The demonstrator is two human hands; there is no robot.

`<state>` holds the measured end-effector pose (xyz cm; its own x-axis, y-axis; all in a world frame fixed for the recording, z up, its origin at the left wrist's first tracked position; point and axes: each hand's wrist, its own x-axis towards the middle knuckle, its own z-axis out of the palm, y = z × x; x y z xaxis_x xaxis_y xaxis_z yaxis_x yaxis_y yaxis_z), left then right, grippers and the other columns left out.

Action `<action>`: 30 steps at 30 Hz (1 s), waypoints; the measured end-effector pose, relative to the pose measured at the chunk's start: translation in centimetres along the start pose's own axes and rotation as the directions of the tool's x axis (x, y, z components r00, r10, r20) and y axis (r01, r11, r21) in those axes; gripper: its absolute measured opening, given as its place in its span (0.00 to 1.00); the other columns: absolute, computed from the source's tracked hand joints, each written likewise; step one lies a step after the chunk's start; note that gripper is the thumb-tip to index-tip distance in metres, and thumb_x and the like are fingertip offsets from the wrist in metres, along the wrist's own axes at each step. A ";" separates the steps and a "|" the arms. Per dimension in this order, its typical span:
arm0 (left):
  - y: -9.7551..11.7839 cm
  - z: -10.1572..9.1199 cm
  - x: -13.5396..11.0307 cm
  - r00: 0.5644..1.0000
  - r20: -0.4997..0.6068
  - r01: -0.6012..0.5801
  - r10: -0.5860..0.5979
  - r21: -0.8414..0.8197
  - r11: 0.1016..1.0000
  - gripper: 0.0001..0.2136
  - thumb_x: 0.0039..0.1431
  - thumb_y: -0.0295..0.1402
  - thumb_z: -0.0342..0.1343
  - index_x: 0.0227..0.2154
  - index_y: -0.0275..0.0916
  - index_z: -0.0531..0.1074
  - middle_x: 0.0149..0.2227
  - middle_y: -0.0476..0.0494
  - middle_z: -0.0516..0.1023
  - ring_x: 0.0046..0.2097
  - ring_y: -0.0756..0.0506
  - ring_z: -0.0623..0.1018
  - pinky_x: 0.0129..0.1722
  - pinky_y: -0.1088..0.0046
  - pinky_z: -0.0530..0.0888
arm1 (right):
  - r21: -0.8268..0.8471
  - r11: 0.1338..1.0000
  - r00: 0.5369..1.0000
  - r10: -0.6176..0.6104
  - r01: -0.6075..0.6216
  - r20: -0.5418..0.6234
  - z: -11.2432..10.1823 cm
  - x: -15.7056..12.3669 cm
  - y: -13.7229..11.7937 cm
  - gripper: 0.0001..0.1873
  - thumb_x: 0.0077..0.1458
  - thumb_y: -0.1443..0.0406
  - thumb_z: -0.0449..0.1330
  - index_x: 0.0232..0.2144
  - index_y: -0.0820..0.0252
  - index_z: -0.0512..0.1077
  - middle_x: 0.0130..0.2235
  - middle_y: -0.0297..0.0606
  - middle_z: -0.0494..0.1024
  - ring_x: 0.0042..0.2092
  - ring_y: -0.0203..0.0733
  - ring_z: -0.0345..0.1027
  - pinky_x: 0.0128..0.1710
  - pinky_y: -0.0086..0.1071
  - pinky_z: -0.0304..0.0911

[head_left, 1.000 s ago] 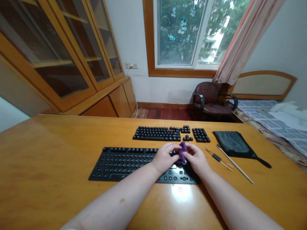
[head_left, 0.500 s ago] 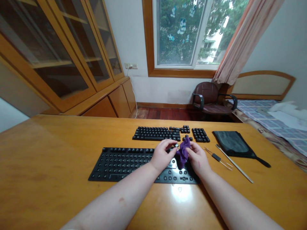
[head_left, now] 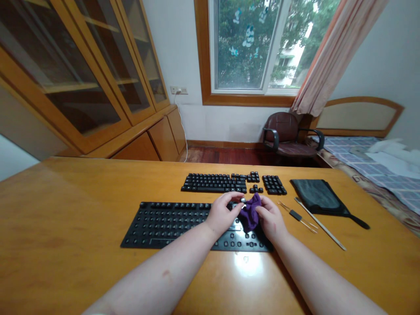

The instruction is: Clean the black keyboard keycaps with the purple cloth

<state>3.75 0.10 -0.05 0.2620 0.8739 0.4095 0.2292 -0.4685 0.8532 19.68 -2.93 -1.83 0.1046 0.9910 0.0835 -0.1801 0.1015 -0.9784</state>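
Observation:
Between the thumb and forefinger of my left hand [head_left: 224,213] is a small dark keycap [head_left: 243,201] with a light glint on it. My right hand [head_left: 271,217] is closed on a crumpled purple cloth [head_left: 250,214], whose left side touches or nearly touches the keycap. Both hands hover over the right part of a black keyboard base [head_left: 170,223] with its keycaps off, hiding some of it. Behind the base, black keycaps [head_left: 213,182] lie in keyboard order, with a number-pad block [head_left: 274,185] at the right.
To the right on the wooden desk [head_left: 65,227] lie a wire keycap puller [head_left: 295,215], a thin pale stick [head_left: 321,225] and a black pouch [head_left: 316,197] with a strap. Past the desk's far edge stands a brown armchair [head_left: 284,131].
The purple cloth has shifted slightly down and left against the keycap, and its top has folded lower. Both hands stay in nearly the same place.

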 end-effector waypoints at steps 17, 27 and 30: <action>0.3 -0.3 0.0 0.998 0.041 -0.043 0.040 0.074 0.996 0.11 0.53 0.25 0.54 0.40 0.40 0.74 0.40 0.45 0.78 0.41 0.47 0.76 0.46 0.68 0.73 | -0.006 1.000 1.000 -0.021 0.021 0.004 0.1 0.0 -0.1 0.09 0.46 0.67 0.59 0.33 0.57 0.73 0.32 0.34 0.76 0.35 0.40 0.68 0.38 0.32 0.64; -0.1 -0.2 0.1 0.996 0.090 -0.007 0.003 0.043 0.999 0.13 0.50 0.29 0.59 0.42 0.40 0.74 0.40 0.45 0.78 0.40 0.46 0.76 0.45 0.67 0.73 | -0.085 0.996 0.999 -0.023 0.025 0.025 0.2 0.0 -0.1 0.09 0.44 0.66 0.59 0.32 0.57 0.73 0.32 0.35 0.77 0.35 0.41 0.70 0.38 0.33 0.64; 0.1 -0.2 0.0 0.997 0.074 -0.021 0.016 0.063 0.998 0.11 0.51 0.29 0.59 0.39 0.41 0.75 0.39 0.45 0.78 0.41 0.46 0.76 0.46 0.67 0.72 | -0.080 0.996 0.999 -0.024 0.026 0.028 0.4 -0.1 -0.3 0.09 0.44 0.66 0.60 0.32 0.57 0.73 0.32 0.34 0.77 0.35 0.41 0.70 0.39 0.33 0.64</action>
<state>3.58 0.08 0.14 0.3344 0.8542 0.3981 0.2819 -0.4938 0.8226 19.38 -3.03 -1.44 0.0812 0.9903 0.1124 -0.0981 0.1202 -0.9879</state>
